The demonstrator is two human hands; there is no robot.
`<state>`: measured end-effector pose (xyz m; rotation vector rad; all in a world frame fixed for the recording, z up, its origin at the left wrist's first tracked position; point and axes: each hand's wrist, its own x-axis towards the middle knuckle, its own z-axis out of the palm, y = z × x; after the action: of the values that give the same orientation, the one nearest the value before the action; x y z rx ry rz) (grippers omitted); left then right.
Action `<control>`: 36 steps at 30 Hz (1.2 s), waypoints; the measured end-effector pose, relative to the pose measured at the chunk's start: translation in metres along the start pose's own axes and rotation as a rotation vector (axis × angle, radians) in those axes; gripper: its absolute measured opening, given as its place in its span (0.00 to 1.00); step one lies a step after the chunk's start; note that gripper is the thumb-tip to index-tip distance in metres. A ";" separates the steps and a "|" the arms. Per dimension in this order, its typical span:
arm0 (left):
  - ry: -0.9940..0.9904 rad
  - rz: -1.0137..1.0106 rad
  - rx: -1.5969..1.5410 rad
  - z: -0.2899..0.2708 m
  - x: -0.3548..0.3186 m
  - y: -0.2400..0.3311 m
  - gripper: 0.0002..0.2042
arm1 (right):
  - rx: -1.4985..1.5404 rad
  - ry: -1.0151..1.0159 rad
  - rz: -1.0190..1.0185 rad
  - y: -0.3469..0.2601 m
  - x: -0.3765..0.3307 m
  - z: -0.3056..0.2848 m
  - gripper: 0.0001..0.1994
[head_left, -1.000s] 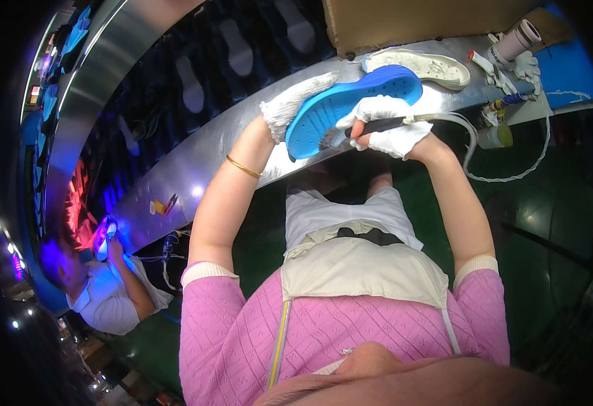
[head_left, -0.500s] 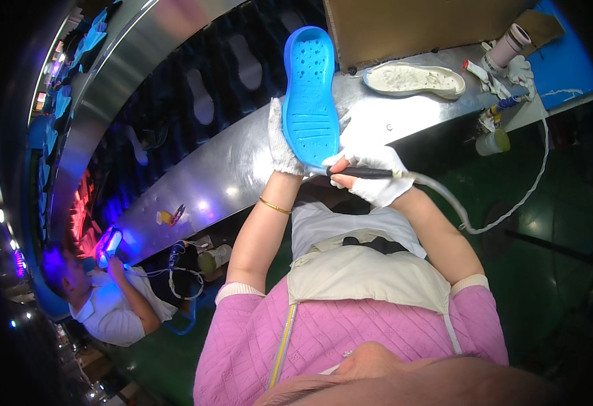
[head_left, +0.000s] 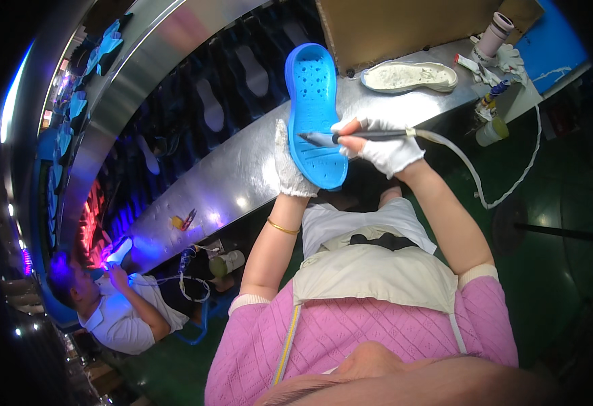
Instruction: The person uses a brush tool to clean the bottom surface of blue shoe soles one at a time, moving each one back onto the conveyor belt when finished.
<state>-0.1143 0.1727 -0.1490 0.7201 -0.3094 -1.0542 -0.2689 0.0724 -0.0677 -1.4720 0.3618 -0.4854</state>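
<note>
A bright blue shoe sole (head_left: 312,101), hollow side up with holes and ridges inside, is raised over the metal ledge. My gloved left hand (head_left: 288,166) grips it along its left edge near the lower end; the fingers beneath are hidden. In my right hand (head_left: 381,147), in a white glove with bare fingertips, is a brush (head_left: 320,139) with a dark handle, pinched between thumb and fingers. Its bristles lie over the ridged lower half of the sole. From the handle's back end a pale hose (head_left: 466,162) loops away right.
Beyond the sole, a cream sole (head_left: 410,76) sits on the metal ledge (head_left: 222,176) beside a cardboard panel (head_left: 405,30). A pinkish tube (head_left: 494,35) and gloves stand at right. Soles lie on the dark conveyor (head_left: 235,81). A co-worker (head_left: 124,311) sits at left holding a lit sole.
The brush in my right hand has moved up and left from the sole's lower end onto its ridged inner face. The sole and my left hand have shifted slightly down in the view.
</note>
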 end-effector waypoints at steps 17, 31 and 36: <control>-0.060 -0.092 -0.081 0.002 -0.043 0.022 0.36 | 0.019 -0.084 0.018 0.001 -0.014 -0.003 0.08; -0.297 0.180 0.070 0.064 -0.037 0.118 0.42 | -0.560 0.047 -0.676 -0.066 -0.022 -0.019 0.07; -0.659 0.376 0.027 0.110 0.040 0.246 0.38 | -0.345 0.229 -0.631 -0.064 -0.022 -0.035 0.08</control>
<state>0.0112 0.1674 0.0929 0.2975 -0.9880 -0.8995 -0.3120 0.0518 -0.0084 -1.8703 0.1534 -1.1467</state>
